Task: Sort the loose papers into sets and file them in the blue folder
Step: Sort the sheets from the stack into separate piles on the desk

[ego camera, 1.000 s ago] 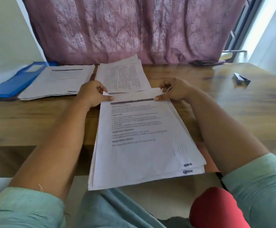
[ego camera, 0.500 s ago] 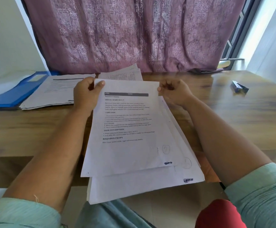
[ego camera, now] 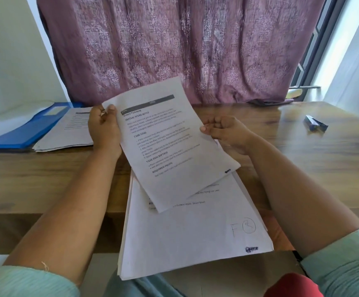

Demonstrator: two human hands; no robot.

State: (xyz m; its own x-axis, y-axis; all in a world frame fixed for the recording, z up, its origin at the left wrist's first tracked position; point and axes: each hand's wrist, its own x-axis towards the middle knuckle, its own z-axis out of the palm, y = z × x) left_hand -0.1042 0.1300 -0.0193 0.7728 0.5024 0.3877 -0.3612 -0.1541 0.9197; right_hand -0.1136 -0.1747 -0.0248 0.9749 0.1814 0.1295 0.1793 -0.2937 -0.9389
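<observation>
A single printed sheet [ego camera: 172, 142], thin white office paper with a dark header bar and bold section headings, is raised and tilted above the rest. The left hand [ego camera: 103, 129] pinches its upper left corner, thumb on the printed face. Below it, the loose stack [ego camera: 193, 232] juts off the near edge of the tabletop [ego camera: 302, 168] toward the lap, its top page marked with a handwritten letter and a circled figure. The right hand [ego camera: 223, 130] has its fingers curled at the top right of that stack; it appears to grip the stack, though the lifted sheet hides the actual contact.

The blue folder [ego camera: 22, 133] lies open at the far left, smooth glossy plastic, with an already laid pile of papers [ego camera: 67, 133] partly overlapping it.

The risks, as I judge them: the sheet is limp and held at one corner only, so it could droop, crease or catch on the stack as it travels left. The stack overhangs the wooden edge and its pages are slightly fanned; a loosened grip could let it slide off. Misreading the heading would put the page in the wrong set.

A small dark blue object [ego camera: 315, 125] sits well apart on the right, before a mauve patterned curtain [ego camera: 174, 46].
</observation>
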